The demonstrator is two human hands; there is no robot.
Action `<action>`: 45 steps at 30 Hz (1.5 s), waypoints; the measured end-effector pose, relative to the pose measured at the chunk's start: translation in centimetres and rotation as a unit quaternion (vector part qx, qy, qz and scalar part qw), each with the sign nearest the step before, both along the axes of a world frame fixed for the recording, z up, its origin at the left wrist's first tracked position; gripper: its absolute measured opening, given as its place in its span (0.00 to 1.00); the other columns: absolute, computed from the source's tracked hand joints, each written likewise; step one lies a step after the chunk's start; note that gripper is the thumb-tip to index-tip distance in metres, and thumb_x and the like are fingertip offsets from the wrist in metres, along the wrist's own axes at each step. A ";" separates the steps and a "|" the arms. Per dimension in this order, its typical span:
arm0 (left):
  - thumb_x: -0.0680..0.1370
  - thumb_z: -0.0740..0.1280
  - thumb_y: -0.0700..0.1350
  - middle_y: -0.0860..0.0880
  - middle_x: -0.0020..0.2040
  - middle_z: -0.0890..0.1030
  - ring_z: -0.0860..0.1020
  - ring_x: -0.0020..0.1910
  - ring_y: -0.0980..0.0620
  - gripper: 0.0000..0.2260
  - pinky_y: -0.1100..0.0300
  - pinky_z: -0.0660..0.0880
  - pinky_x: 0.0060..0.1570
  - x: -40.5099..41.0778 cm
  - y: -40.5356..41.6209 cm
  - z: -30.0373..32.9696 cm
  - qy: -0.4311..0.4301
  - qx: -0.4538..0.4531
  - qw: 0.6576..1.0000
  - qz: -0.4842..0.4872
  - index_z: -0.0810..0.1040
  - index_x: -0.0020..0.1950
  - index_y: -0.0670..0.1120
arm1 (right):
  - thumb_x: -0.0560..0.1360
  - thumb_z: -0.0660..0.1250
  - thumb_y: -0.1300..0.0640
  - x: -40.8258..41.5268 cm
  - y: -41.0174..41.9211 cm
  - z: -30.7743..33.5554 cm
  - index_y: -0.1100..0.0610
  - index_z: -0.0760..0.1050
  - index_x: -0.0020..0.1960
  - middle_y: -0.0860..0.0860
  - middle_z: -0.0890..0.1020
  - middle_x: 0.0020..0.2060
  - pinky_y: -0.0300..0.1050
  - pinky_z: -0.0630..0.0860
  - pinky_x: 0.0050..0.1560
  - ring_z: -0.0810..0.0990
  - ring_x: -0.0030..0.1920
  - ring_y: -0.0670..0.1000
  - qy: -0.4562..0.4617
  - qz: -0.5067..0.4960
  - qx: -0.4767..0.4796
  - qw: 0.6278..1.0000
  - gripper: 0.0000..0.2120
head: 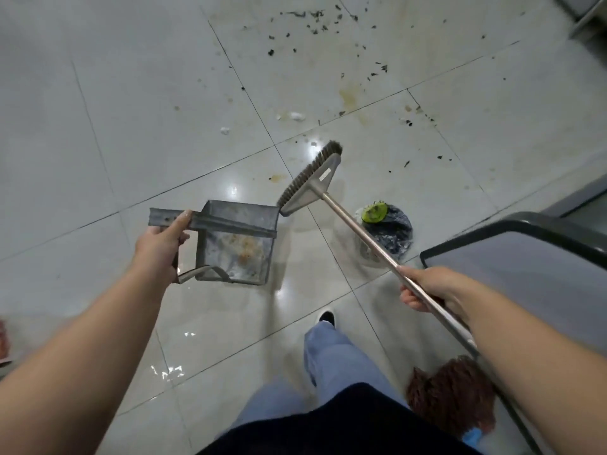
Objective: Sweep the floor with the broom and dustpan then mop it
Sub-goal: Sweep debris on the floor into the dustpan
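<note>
Readable text: none in view.
Label on broom head (310,180): a small pale rectangular sticker, its print too small and blurred to read.
Dustpan (235,241): no lettering or numbers can be made out on its metal.
</note>
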State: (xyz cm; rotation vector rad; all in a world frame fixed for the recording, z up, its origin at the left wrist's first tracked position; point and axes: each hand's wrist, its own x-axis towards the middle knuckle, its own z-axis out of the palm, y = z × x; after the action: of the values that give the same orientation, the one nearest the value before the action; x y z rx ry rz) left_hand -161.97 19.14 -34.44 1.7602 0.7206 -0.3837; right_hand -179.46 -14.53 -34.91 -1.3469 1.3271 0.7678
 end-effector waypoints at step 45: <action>0.72 0.71 0.54 0.49 0.20 0.71 0.67 0.16 0.54 0.20 0.67 0.66 0.19 44.0 -63.3 -3.4 0.047 0.089 0.693 -0.714 0.72 0.31 0.40 | 0.80 0.60 0.54 30.1 -39.1 -7.4 0.65 0.69 0.40 0.58 0.74 0.31 0.32 0.67 0.17 0.69 0.20 0.49 0.013 -0.433 -0.092 0.896 0.16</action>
State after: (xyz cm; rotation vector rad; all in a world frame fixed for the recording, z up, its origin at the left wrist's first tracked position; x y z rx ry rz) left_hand -117.99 -44.19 -37.85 2.1863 -0.7890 -1.4702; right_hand -149.39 -53.64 -42.32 -0.7297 1.8406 0.0402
